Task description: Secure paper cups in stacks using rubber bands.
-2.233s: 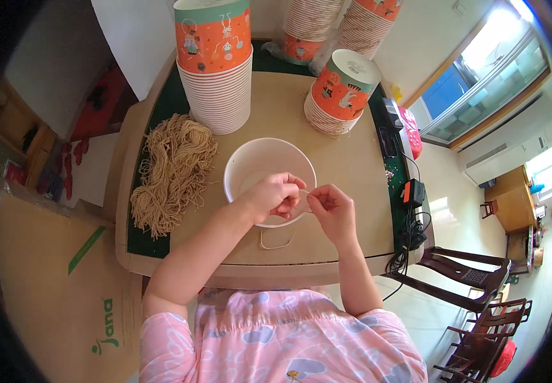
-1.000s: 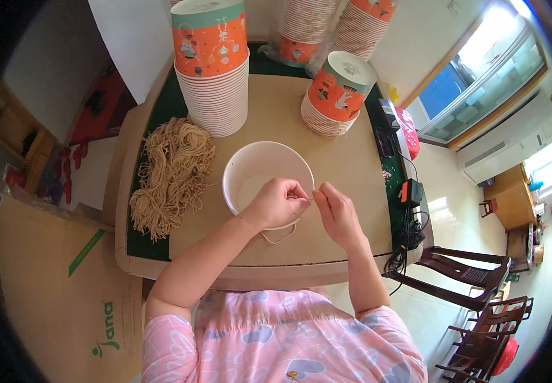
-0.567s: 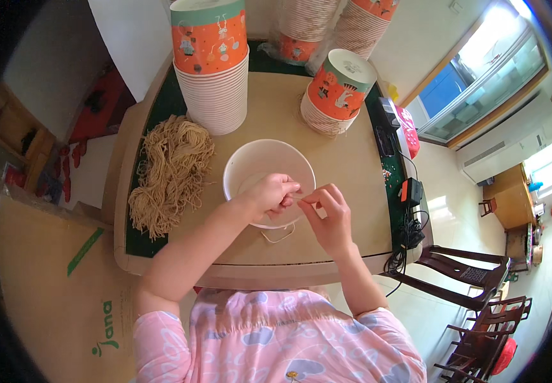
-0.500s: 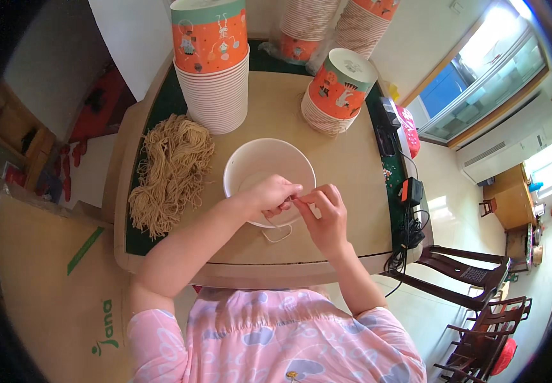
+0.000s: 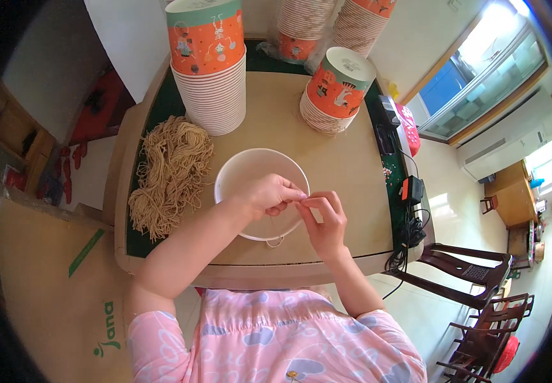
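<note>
Both hands meet over the near rim of a white paper bowl (image 5: 260, 191) that stands on the tan table (image 5: 346, 172), close to the person. The left hand (image 5: 269, 195) reaches across the bowl's mouth with its fingers curled inward and pinched at the tips; the right hand (image 5: 326, 220) comes up from the bowl's right side, thumb and forefinger pinched against the left fingertips. Whatever they pinch between them is too small to make out, so I cannot tell whether it is a thin thing or only the bowl's edge. The bowl looks empty inside as far as the hands leave it visible, so by my judgement the work on this bowl is at an early stage, with nothing yet placed in it. Just left of the bowl lies a loose heap of dry noodles (image 5: 167, 172) on the table's dark green border, apparently untouched. Beyond it rises a tall stack of orange printed paper bowls (image 5: 209, 64), upside down, and to the right a shorter stack (image 5: 335, 89) of the same kind, with more wrapped stacks at the far edge.
</note>
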### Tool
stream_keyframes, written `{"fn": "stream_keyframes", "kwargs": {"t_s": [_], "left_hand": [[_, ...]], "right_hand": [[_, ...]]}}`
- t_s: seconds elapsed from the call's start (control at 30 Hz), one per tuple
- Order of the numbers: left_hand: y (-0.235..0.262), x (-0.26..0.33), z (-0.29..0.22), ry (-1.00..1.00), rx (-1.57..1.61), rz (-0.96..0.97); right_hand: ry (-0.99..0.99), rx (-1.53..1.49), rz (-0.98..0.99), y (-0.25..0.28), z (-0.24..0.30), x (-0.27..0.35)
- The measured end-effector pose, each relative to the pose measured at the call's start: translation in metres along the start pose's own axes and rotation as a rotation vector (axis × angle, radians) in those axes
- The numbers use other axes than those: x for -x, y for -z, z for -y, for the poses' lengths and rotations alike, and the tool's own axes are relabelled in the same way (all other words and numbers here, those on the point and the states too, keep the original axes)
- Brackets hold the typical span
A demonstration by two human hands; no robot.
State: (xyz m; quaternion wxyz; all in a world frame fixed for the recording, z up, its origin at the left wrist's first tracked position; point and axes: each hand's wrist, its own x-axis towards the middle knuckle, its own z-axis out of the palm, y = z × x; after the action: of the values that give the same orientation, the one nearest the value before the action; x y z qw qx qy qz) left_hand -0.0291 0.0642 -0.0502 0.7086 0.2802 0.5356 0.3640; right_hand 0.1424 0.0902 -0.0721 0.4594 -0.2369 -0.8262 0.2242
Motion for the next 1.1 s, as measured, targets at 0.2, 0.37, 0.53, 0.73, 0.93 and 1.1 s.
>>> {"fn": "stream_keyframes", "kwargs": {"t_s": [0.2,0.37,0.53,0.73,0.93,1.1], "left_hand": [[-0.007,0.006,0.006,-0.108,0.163,-0.037],[-0.012,0.011,0.012,-0.23,0.121,-0.033],[-0.03,0.028,0.012,-0.731,-0.703,-0.291],[-0.04,0.035,0.015,-1.035,-1.337,-0.525],[-0.037,0.031,0.02,-0.841,-0.923,-0.363],[-0.018,0.019,0.012,-0.303,0.135,-0.014]], "right_hand": [[-0.21,-0.119,-0.005,0.001,-0.004,0.006],[-0.661,-0.725,0.032,0.003,-0.006,0.009],[-0.755,-0.792,0.043,0.005,-0.015,0.013],[-0.791,-0.784,0.009,0.008,-0.01,0.017],[-0.808,-0.805,-0.04,0.008,-0.001,0.017],[-0.717,-0.751,-0.113,0.008,0.008,0.017]]}}
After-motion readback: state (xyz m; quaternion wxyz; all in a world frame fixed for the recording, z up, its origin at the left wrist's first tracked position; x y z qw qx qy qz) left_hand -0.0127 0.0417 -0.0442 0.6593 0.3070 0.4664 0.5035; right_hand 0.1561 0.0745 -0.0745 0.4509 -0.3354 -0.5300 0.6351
